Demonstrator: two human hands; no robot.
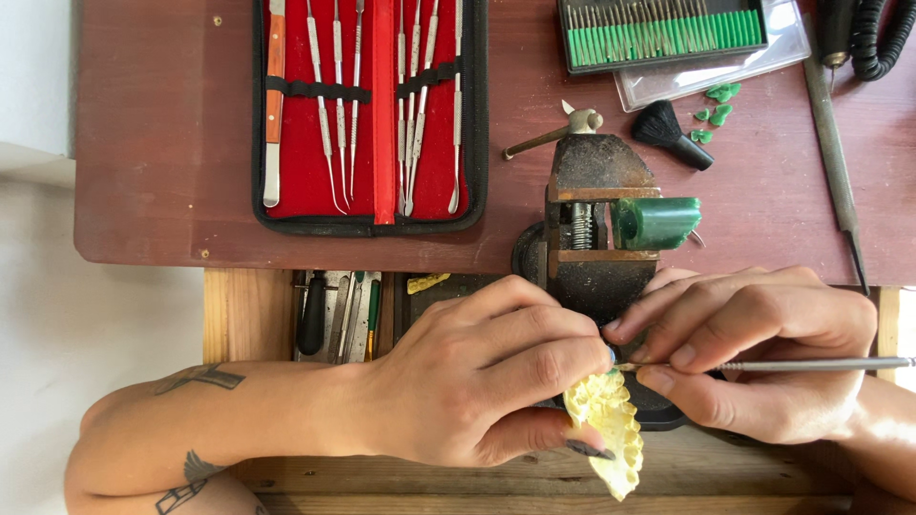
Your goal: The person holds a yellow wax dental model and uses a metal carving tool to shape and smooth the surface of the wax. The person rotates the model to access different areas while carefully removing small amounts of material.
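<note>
The left hand (pixel 468 381) covers the upper part of the pale yellow carved piece (pixel 611 434), so its full outline cannot be told. The right hand (pixel 754 353) hides the working tip of the thin metal tool (pixel 811 364), whose handle runs off the right edge. The red tool case (pixel 372 114) and the coiled black cord (pixel 883 38) are cut by the top edge. The contents of the drawer (pixel 343 305) under the surface (pixel 162 143) are too shadowed to identify.

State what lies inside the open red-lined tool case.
The red-lined tool case holds slim metal picks and a wooden-handled tool under black straps; their top ends are out of frame.
</note>
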